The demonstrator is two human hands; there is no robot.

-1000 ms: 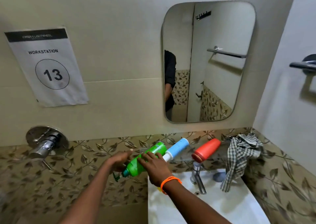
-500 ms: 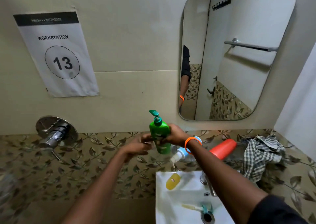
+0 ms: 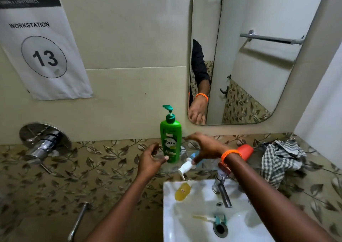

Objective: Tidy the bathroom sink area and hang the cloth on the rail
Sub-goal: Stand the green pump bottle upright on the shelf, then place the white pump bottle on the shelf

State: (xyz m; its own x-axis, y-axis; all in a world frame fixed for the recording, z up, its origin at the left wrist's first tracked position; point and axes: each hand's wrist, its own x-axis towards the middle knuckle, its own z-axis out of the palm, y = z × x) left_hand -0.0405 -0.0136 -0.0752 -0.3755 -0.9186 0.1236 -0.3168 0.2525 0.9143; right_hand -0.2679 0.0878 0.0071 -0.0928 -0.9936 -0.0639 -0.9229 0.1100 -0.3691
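A green pump bottle (image 3: 170,140) stands upright on the glass shelf against the wall. My left hand (image 3: 150,159) is just left of its base, fingers apart, thumb tip at the bottle's lower side. My right hand (image 3: 205,147) hovers spread just right of the bottle, holding nothing. Under it a blue and white pump bottle (image 3: 187,166) lies on its side. An orange-red bottle (image 3: 245,151) lies further right, partly hidden by my wrist. A checked cloth (image 3: 279,158) is bunched at the shelf's right end. The rail (image 3: 272,38) shows only as a reflection in the mirror.
Below is the white sink (image 3: 187,228) with a chrome tap (image 3: 221,188). A yellow soap bar (image 3: 182,191) lies on its back left rim and a toothbrush (image 3: 209,218) lies in the basin near the drain. A wall mixer valve (image 3: 43,143) sticks out at left.
The green bottle went from lying in both hands to standing upright on the shelf. Both hands have let go and opened beside it.
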